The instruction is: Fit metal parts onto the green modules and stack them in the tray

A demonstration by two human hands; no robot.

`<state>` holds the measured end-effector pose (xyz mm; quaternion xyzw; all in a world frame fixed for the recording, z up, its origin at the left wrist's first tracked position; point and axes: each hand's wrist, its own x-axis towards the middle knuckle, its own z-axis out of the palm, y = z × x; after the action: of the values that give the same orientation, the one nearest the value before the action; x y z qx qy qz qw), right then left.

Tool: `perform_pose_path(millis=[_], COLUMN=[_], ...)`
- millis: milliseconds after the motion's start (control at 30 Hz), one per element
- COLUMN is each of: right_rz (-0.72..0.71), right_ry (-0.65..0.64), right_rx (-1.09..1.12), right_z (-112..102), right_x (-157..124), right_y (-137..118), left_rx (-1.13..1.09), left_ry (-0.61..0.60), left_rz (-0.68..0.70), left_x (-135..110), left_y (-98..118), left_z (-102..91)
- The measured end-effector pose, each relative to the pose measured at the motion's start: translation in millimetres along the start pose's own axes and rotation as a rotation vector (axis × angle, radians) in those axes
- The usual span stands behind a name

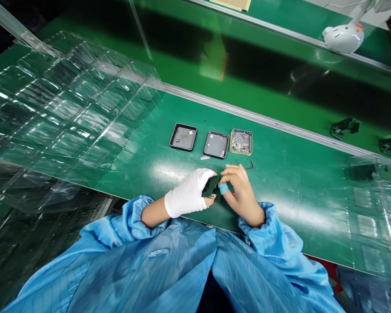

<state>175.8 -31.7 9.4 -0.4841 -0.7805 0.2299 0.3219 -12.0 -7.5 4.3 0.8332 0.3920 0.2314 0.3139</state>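
Observation:
My left hand (190,193), in a white glove that leaves the fingertips bare, is closed around a small dark part (210,187) with an irregular outline. Its exact kind does not show. My right hand (237,184) is bare, with a blue band (223,188) around one digit. The fingers of that hand are bent in a pinch at the right edge of the dark part; whatever lies between them is too small to see. Just beyond the right hand, an L-shaped hex key (249,165) lies on the green table (143,156).
Beyond my hands stand a left tray (171,141), a middle tray (215,155) and a right tray (241,153), holding small metal pieces. Small pale pieces (204,158) lie nearby. Clear plastic blister trays (84,104) cover the left; more (368,217) stand right. Dark assemblies (344,127) sit far right.

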Motion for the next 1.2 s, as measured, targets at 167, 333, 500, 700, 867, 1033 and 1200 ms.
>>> perform_pose_path(millis=[167, 333, 500, 700, 867, 1033, 1200], right_rz=[0.08, 0.101, 0.09, 0.082, 0.085, 0.117, 0.081], right_ry=[0.037, 0.071, 0.094, 0.12, 0.101, 0.001, -0.028], right_rx=[0.041, 0.076, 0.093, 0.048, 0.072, 0.062, -0.083], right_z=[5, 7, 6, 17, 14, 3, 3], right_x=[1, 1, -1, -4, -2, 7, 11], right_y=[-2, -6, -9, -5, -1, -3, -3], left_rx=[-0.114, -0.047, 0.058, 0.34, 0.21, -0.07, -0.236], left_ry=[0.032, 0.144, 0.122, 0.217, 0.261, 0.165, 0.043], left_rz=[0.019, 0.035, 0.085, 0.044, 0.04, 0.014, -0.012], left_x=[4, 8, 13, 8, 0, -4, -3], left_y=[0, -2, -1, 8, 4, -7, -13], left_z=[-2.1, 3.9, -2.2, 8.5, 19.0, 14.3, 9.0])
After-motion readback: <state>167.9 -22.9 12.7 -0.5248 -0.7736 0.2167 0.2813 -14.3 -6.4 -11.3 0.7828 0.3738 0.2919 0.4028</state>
